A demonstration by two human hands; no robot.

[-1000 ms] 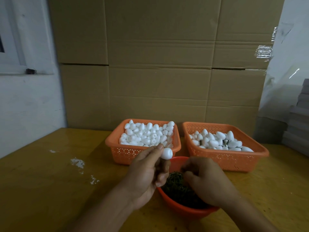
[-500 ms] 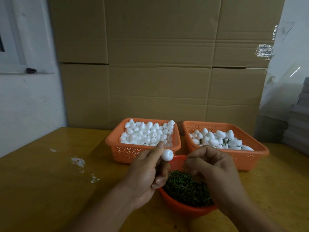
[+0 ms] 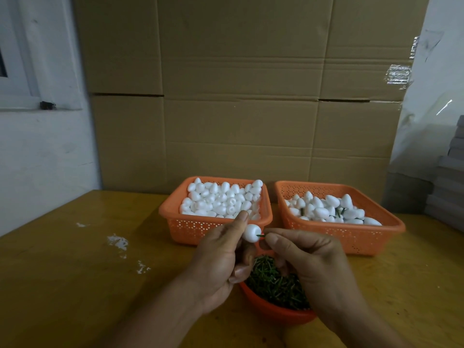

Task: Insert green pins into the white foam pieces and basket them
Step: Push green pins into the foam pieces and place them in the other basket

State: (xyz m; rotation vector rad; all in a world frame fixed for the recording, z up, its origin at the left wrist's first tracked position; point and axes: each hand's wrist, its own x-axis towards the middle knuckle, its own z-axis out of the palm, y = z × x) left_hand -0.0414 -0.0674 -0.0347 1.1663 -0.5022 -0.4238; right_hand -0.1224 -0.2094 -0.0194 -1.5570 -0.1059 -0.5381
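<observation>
My left hand (image 3: pixel 221 262) pinches a white foam piece (image 3: pixel 251 232) between thumb and fingers above the round orange bowl (image 3: pixel 273 313) of green pins (image 3: pixel 276 285). My right hand (image 3: pixel 311 262) grips a green pin (image 3: pixel 261 236) whose tip touches the foam piece's right side. Behind the hands, the left orange basket (image 3: pixel 175 217) holds plain white foam pieces. The right orange basket (image 3: pixel 391 227) holds foam pieces, some with green pins showing.
The yellow wooden table (image 3: pixel 62 285) carries white smears (image 3: pixel 118 241) at the left. A wall of cardboard boxes (image 3: pixel 241 96) stands right behind the baskets. Grey stacked sheets (image 3: pixel 449 192) sit at the far right.
My right hand rose out of the pin bowl with a pin and moved left to the foam piece. My left hand stayed in place holding the foam piece.
</observation>
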